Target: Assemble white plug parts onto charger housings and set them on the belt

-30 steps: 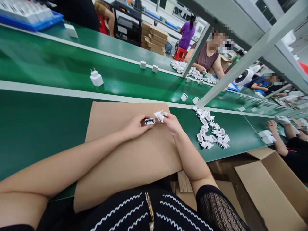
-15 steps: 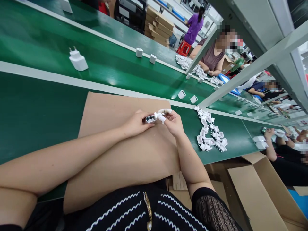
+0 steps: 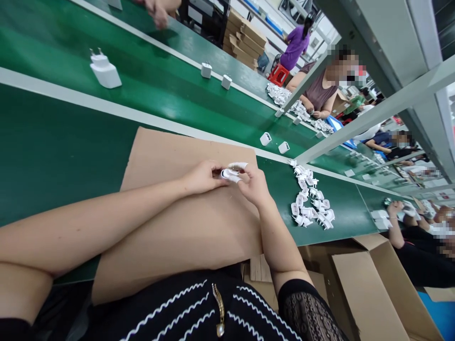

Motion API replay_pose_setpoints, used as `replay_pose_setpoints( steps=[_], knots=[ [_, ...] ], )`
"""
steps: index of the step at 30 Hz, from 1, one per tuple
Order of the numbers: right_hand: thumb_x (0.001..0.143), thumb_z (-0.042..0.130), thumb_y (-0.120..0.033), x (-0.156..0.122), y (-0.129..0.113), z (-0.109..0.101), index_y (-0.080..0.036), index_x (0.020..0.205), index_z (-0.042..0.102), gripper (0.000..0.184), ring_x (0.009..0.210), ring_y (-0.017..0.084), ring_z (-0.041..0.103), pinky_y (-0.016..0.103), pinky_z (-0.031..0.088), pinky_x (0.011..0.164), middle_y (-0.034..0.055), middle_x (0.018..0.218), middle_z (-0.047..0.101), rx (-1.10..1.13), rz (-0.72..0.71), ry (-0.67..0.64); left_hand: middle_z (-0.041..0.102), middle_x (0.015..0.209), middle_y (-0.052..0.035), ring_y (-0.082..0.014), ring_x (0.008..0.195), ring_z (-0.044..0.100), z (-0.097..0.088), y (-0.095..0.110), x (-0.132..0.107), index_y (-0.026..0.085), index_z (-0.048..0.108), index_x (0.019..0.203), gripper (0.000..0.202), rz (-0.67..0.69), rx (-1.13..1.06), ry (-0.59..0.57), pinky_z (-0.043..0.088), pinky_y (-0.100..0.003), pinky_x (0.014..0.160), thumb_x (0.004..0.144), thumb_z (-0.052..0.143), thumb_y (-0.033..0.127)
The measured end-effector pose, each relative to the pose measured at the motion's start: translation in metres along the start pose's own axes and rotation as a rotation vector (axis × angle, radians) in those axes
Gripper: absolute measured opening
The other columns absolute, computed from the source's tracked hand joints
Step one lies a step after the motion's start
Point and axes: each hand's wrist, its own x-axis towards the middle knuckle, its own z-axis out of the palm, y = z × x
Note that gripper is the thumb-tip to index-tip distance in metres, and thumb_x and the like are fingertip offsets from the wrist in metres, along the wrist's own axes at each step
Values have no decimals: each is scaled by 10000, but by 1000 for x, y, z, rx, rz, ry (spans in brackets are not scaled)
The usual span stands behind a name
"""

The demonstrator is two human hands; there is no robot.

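Note:
Over the brown cardboard sheet (image 3: 185, 227), my left hand (image 3: 203, 178) is closed around a white charger housing (image 3: 224, 174). My right hand (image 3: 254, 183), with white covers on its thumb and a finger, pinches a white plug cap (image 3: 233, 176) against the housing's near end. The fingers hide much of both pieces, and I cannot tell how far the cap sits in the housing. To the right of my right hand, a loose heap of white plug caps (image 3: 304, 196) with pins lies on the green table.
A green conveyor belt (image 3: 149, 99) runs beyond the sheet, carrying a pinned white charger (image 3: 105, 71) and several white housings (image 3: 265, 139). A slanted metal post (image 3: 355, 125) stands at right. An open carton (image 3: 359, 284) is below right. Co-workers sit across the belt and at right.
My right hand has brought the plug cap onto the housing's open end, which showed before. The pinned charger on the belt has shifted left. A co-worker's hand has appeared at the top.

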Motion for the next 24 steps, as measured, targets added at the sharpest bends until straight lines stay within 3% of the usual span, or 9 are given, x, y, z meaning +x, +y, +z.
replay_pose_setpoints(
  steps=[4, 9, 17, 21, 24],
  knots=[
    [880, 666, -211, 1, 5, 6, -319, 1138, 803, 311, 1105, 264, 684, 431, 510, 1081, 22, 1150, 783, -2, 19, 20, 728, 829, -47, -222, 732, 640, -1, -1, 1, 182, 791, 938, 411, -2, 17, 7, 483, -335, 682, 727, 823, 533],
    [867, 621, -150, 0, 8, 11, -336, 1177, 791, 399, 1237, 265, 655, 429, 491, 1131, 17, 1229, 763, -47, -10, 11, 759, 884, -48, -241, 803, 680, 0, -3, 2, 191, 784, 925, 388, -2, -24, -2, 508, -346, 728, 722, 817, 520],
    [763, 599, -30, 10, -1, 10, -276, 987, 810, 394, 1194, 309, 671, 460, 508, 1091, 47, 1121, 778, -230, 45, -46, 755, 847, -42, -250, 819, 693, -3, -4, 2, 186, 771, 877, 408, -3, -41, -22, 510, -335, 723, 717, 807, 560],
    [773, 610, -38, 6, -5, 15, -270, 1059, 815, 422, 1156, 283, 699, 415, 520, 1080, 38, 1122, 786, -152, 90, -15, 760, 841, -41, -249, 801, 693, -1, 1, -2, 186, 770, 861, 403, -14, -5, 3, 514, -331, 723, 715, 803, 561],
    [829, 625, -93, -3, -3, 23, -282, 1219, 777, 460, 1138, 235, 717, 371, 523, 1088, 16, 1160, 789, 1, 139, 14, 771, 848, -50, -252, 795, 696, 4, 6, -4, 185, 770, 895, 447, -22, 34, 9, 525, -340, 734, 729, 790, 600]
  ],
)
